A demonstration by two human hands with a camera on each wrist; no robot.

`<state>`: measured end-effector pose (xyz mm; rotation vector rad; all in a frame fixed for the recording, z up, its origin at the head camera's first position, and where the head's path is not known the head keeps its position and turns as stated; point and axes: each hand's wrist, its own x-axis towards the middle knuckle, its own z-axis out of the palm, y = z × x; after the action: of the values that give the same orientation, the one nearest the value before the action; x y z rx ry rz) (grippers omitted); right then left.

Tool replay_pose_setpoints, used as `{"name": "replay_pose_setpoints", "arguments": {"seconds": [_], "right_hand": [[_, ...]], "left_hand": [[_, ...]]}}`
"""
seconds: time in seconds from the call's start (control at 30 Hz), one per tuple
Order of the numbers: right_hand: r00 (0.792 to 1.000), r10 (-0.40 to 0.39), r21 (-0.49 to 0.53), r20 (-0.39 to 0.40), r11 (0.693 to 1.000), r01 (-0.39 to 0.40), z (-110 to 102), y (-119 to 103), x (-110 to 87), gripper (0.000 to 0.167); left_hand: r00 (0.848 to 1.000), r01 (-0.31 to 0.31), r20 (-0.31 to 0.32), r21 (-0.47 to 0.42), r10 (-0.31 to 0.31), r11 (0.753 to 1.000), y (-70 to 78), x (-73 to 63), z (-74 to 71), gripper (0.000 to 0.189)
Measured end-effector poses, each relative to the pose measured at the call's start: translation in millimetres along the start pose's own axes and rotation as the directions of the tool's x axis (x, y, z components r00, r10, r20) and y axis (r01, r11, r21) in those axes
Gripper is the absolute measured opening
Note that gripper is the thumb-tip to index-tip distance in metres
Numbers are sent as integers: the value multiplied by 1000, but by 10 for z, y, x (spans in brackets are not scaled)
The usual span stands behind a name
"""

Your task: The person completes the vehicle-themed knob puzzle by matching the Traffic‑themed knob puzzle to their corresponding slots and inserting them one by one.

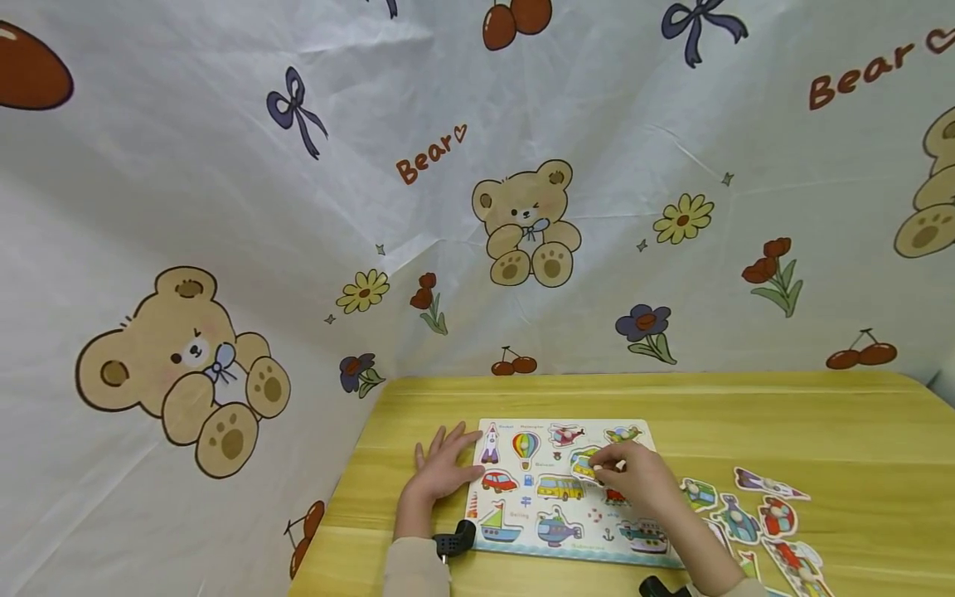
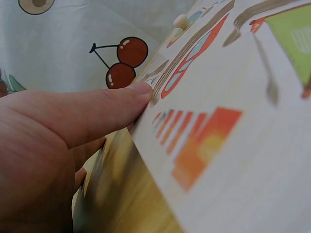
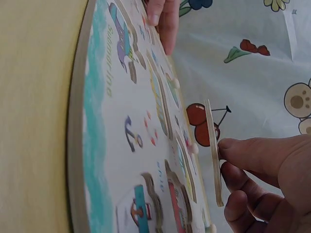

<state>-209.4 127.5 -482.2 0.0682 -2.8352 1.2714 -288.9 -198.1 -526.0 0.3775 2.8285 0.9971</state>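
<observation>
My right hand [image 1: 636, 477] pinches a thin wooden puzzle piece [image 1: 584, 463] with a yellow-and-green vehicle picture. In the right wrist view the piece [image 3: 214, 155] is edge-on and stands off the puzzle board [image 1: 515, 560]. My left hand [image 1: 442, 466] lies at the board's left edge, its fingers spread and its thumb [image 2: 138, 93] touching that edge near the red car picture [image 1: 498, 481]. Along the board's upper part are a hot-air balloon [image 1: 525, 446], a helicopter [image 1: 566, 435] and a plane [image 1: 622, 434]; small knobs stand up there in the right wrist view.
Right of the board several loose pieces lie on the wooden table [image 1: 425, 398], among them a rocket [image 1: 771, 484], a blue submarine-like piece [image 1: 739, 520], a red helicopter [image 1: 778, 516] and a green vehicle [image 1: 699, 494]. A bear-printed cloth [image 1: 612, 124] hangs behind and to the left.
</observation>
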Motion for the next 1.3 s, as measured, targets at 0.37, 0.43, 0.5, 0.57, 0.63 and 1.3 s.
{"name": "replay_pose_setpoints", "arguments": {"seconds": [0.37,0.43,0.5,0.57,0.63,1.3], "right_hand": [[1000,-13,13,-1,1000,13,214,-95,13,9],[1000,-17,3,2,1000,17,262,-106,20,9],[1000,-13,-14,3,1000,13,306,-119,16,10],[1000,-19,-27,1,999,19,347,-127,17,10],[1000,-23,-35,5,999,24,378,-137,11,9],[997,-78,-141,0,987,77,533,-219,81,10]], "left_hand": [[1000,-7,-5,-14,7,1000,3,22,10,59],[1000,-4,-3,-15,4,1000,2,20,12,59],[1000,-1,-3,-15,1,1000,0,18,16,59],[1000,2,-3,-11,-2,1000,-2,16,20,59],[1000,2,-5,-11,-2,1000,-1,14,22,59],[1000,-13,-9,-11,13,1000,19,2,-19,59]]}}
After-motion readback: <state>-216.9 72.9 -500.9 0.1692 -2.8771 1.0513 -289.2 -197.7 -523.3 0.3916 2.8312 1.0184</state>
